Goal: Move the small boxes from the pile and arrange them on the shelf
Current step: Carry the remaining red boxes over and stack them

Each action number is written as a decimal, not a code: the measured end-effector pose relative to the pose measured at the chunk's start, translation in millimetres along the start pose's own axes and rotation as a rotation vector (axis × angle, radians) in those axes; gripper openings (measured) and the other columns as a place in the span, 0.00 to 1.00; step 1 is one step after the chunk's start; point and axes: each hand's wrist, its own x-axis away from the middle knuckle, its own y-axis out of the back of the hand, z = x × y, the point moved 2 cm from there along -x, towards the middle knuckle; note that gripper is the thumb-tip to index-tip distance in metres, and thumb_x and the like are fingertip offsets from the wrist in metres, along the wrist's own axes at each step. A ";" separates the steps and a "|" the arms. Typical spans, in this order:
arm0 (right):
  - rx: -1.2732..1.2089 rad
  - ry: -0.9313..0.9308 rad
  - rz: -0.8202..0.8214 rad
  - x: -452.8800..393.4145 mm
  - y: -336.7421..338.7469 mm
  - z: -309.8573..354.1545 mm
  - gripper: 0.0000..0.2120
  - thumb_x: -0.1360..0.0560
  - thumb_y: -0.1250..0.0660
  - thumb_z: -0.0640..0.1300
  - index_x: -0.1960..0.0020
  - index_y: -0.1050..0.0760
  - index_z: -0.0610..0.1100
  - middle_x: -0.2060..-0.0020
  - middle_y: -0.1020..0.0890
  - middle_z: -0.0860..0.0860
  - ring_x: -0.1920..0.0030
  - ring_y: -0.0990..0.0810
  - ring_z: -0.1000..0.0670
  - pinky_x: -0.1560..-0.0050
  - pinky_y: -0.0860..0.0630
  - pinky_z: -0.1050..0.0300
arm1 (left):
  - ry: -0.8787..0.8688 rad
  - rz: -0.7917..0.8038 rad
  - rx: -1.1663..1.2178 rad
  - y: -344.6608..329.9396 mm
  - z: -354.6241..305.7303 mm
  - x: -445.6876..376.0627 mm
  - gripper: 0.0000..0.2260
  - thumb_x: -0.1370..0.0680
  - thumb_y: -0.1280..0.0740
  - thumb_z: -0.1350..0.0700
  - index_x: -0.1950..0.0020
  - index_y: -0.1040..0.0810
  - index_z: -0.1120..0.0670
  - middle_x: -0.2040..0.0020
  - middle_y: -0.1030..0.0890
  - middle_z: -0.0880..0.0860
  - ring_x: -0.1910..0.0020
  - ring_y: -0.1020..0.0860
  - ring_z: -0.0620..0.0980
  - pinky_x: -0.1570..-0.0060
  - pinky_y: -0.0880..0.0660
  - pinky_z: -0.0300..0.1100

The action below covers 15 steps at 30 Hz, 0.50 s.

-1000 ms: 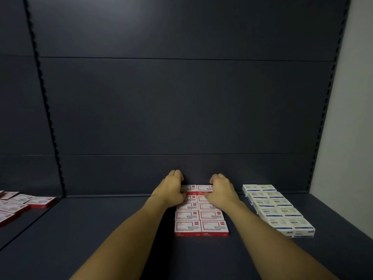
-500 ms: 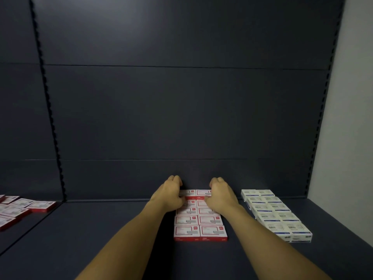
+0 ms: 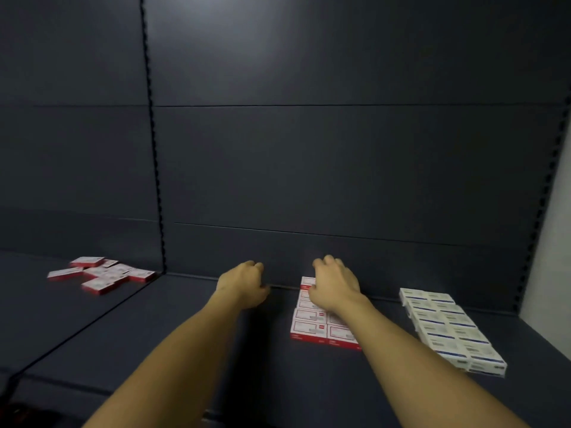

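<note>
Resting right hand (image 3: 335, 288) tops red boxes (image 3: 312, 327).

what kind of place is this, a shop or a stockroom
Probably a shop or stockroom; which one is unclear. A dark shelf has a slotted upright, neat rows of red-and-white boxes and blue-and-white boxes, and a loose pile of boxes.

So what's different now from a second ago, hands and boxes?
The left hand has come off the two-column block of red-and-white small boxes and shifted left, over the bare dark shelf, loosely curled and holding nothing. The right hand stays on the back rows of the block. The block itself, the white-and-blue box block to its right and the loose red-and-white pile at far left look unmoved; the camera turned left.
</note>
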 end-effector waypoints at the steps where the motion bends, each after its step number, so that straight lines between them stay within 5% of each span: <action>1: -0.006 0.028 0.021 0.1 -1.1 9.1 0.27 0.24 0.34 0.49 0.28 0.33 0.43 0.34 0.29 0.44 0.34 0.30 0.42 0.37 0.29 0.48 | 0.018 0.006 0.011 3.5 10.4 6.5 0.22 0.21 0.36 0.43 0.31 0.29 0.52 0.35 0.26 0.51 0.39 0.24 0.54 0.44 0.23 0.52; 15: -0.032 0.267 0.232 4.4 -26.4 147.1 0.25 0.23 0.36 0.51 0.31 0.31 0.41 0.34 0.29 0.43 0.33 0.30 0.41 0.35 0.31 0.47 | 0.310 0.046 -0.123 48.4 152.1 113.9 0.24 0.21 0.35 0.45 0.26 0.32 0.50 0.28 0.29 0.52 0.33 0.27 0.54 0.37 0.25 0.53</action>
